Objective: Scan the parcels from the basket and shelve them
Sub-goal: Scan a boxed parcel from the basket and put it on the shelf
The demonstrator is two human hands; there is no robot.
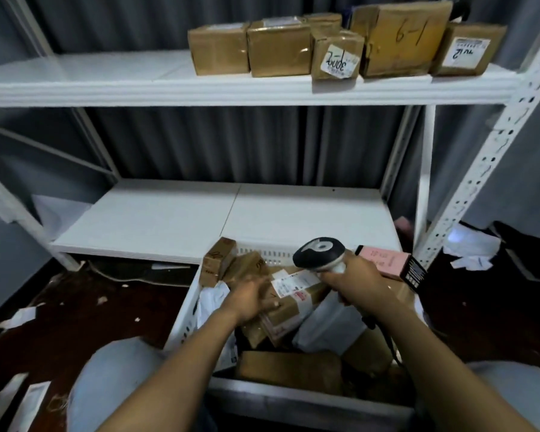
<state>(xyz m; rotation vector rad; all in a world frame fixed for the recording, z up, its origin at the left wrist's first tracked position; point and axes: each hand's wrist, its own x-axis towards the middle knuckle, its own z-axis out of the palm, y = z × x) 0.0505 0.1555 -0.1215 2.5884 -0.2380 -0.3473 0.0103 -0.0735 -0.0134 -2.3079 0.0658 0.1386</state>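
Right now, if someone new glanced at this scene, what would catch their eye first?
Low and centre, the right hand grips a black-and-white scanner above a labelled parcel that the left hand holds over the white basket. Then the row of brown boxes at the right end of the top shelf.

Brown parcel (294, 302) beside scanner (320, 254), seemingly gripped

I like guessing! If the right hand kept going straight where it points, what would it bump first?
Probably the far wall of the white basket, just past the scanner the right hand grips. Depth is unclear, so it might pass over onto the lower shelf.
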